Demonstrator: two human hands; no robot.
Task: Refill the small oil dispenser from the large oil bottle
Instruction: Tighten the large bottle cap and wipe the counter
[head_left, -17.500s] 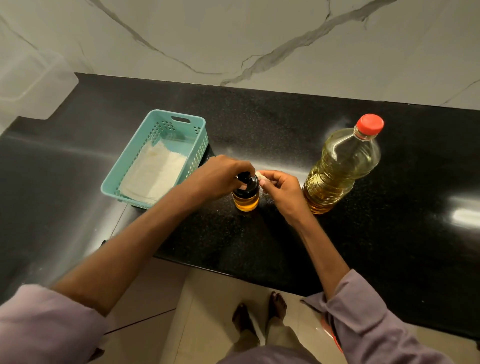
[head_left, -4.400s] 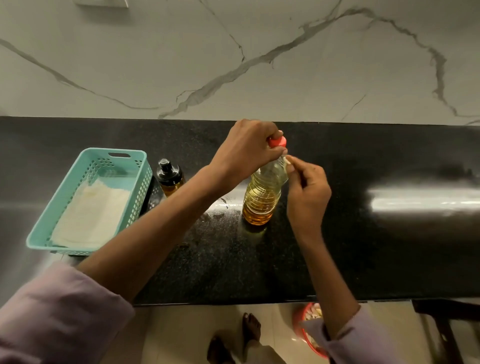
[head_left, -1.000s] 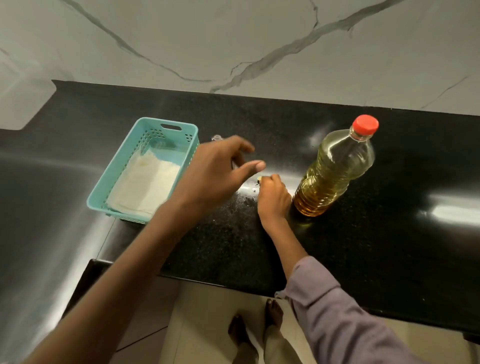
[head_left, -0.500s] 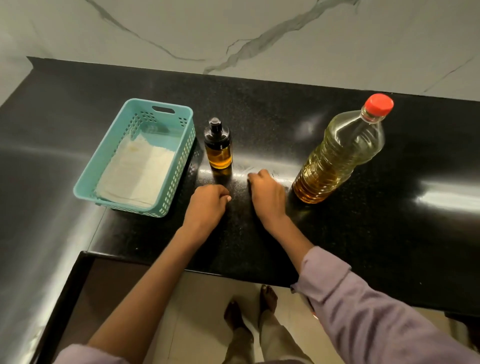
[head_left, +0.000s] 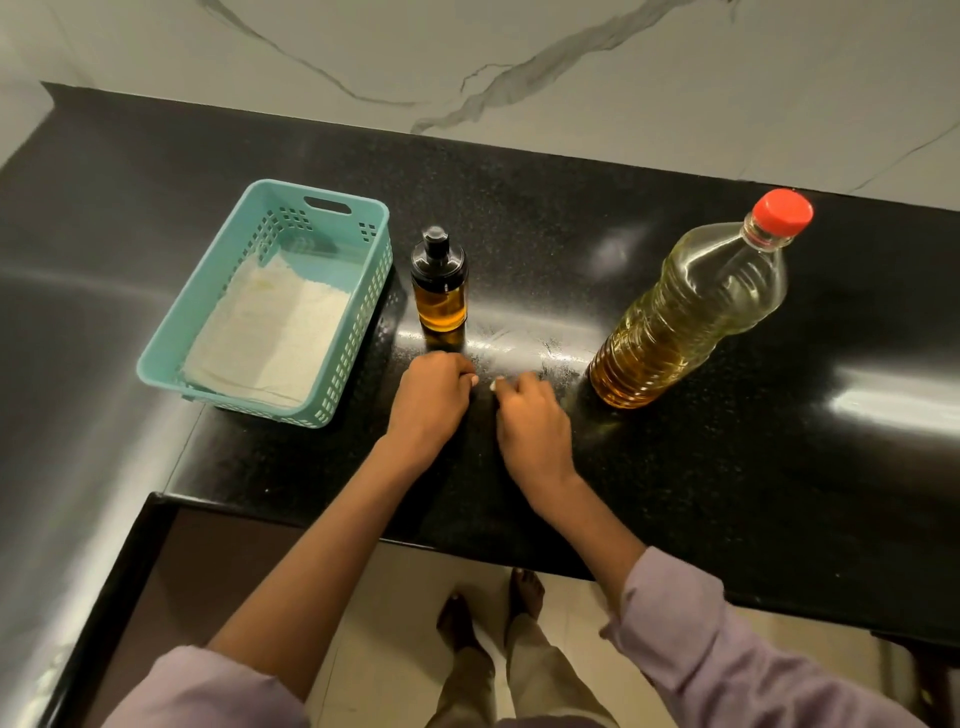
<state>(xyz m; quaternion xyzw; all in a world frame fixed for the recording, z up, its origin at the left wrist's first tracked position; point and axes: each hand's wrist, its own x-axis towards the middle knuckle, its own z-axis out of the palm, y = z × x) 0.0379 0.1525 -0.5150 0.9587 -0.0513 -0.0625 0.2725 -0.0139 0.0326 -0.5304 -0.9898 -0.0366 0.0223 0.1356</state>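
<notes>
Both hands (head_left: 483, 402) rest (fingers curled) just before the small dispenser (head_left: 439, 280).

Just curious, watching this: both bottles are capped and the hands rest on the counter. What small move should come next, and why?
Probably the left hand should take the small oil dispenser just beyond it, so its black pump top can be unscrewed. The large oil bottle has its red cap on, and neither hand, including the right hand, holds a container.
</notes>
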